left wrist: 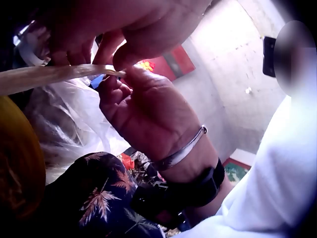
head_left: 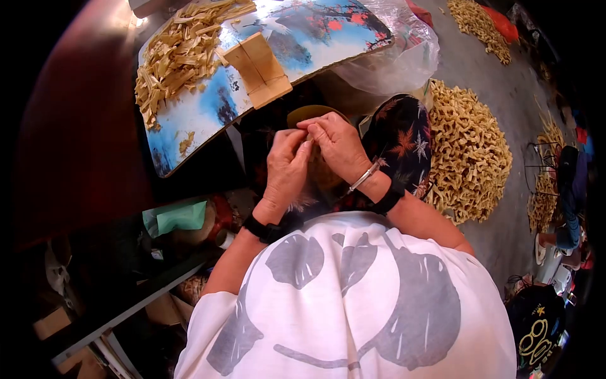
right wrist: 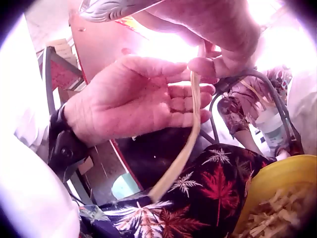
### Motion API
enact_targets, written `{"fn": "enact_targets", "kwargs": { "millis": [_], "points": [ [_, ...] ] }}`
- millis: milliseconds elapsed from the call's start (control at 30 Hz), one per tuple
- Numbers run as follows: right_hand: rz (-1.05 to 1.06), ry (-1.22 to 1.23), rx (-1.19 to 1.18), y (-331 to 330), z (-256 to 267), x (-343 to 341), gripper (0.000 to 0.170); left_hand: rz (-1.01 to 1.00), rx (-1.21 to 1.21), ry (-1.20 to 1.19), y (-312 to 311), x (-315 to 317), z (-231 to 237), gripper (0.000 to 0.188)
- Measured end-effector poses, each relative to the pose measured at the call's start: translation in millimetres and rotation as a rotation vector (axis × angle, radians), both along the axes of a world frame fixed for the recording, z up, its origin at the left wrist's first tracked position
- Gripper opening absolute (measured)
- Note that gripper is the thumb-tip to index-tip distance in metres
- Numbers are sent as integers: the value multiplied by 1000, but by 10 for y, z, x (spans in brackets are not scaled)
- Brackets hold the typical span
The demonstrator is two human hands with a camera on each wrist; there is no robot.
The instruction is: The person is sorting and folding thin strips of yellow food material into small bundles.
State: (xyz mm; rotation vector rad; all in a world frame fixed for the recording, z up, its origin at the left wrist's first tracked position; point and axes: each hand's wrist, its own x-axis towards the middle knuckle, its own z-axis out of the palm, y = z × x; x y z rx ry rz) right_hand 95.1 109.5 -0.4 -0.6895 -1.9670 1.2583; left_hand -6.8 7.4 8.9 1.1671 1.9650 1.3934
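Observation:
A long, flat, pale yellow strip [right wrist: 184, 151] hangs from the fingers of both hands, its free end over the dark leaf-print trousers. My right hand [head_left: 341, 146], with a silver bracelet at its wrist, pinches the strip near its upper end between thumb and fingers. My left hand [head_left: 287, 165] meets it there, thumb and fingertips gripping the same part of the strip [left wrist: 54, 77]. In the head view the fingertips of both hands come together and mostly hide the strip. Beneath the hands, a yellow bowl [right wrist: 282, 173] holds loose pale pieces.
A painted board [head_left: 214, 104] at the front left carries a heap of dry strips [head_left: 183, 57] and a folded piece of cardboard [head_left: 259, 69]. On the floor to the right lies a big pile of knotted pieces [head_left: 470, 155]. Clear plastic bagging [head_left: 404, 50] hangs behind the board.

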Motion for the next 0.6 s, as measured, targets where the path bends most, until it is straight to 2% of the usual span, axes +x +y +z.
{"fn": "enact_targets", "kwargs": {
  "millis": [33,67,133,167,233,267,333,367,400,467,500,567,600],
  "points": [
    [25,18,-239,7,23,16,21,92,76,48,-9,34,60,17],
    [32,28,-270,9,67,59,20,158,-18,8,-82,-12,25,13],
    [49,51,-330,-23,244,158,18,197,-275,-419,-172,-132,-24,16],
    [52,87,-208,-42,206,177,14,140,-289,-734,-184,-163,-46,18],
    [153,21,29,-103,259,266,18,15,-304,-1360,-209,-185,-24,22],
    [201,-12,147,-142,279,316,19,41,-261,-1312,-193,-146,-9,24],
    [275,-39,173,-224,206,393,16,86,-177,-1215,-90,-9,98,29],
    [291,-30,180,-244,179,424,16,84,-215,-1157,-70,-16,57,24],
    [308,-20,189,-248,170,444,16,57,-255,-999,-67,-24,8,21],
    [210,-32,370,-214,184,464,13,9,-329,-679,-64,-44,-63,16],
    [181,-43,456,-179,236,465,12,-60,-367,-286,-64,-18,-53,9],
    [88,-11,572,-134,203,415,12,-227,-263,288,-75,7,-29,9],
    [58,-55,442,-118,109,404,12,-305,-201,576,-78,19,-10,10]
  ]
}}
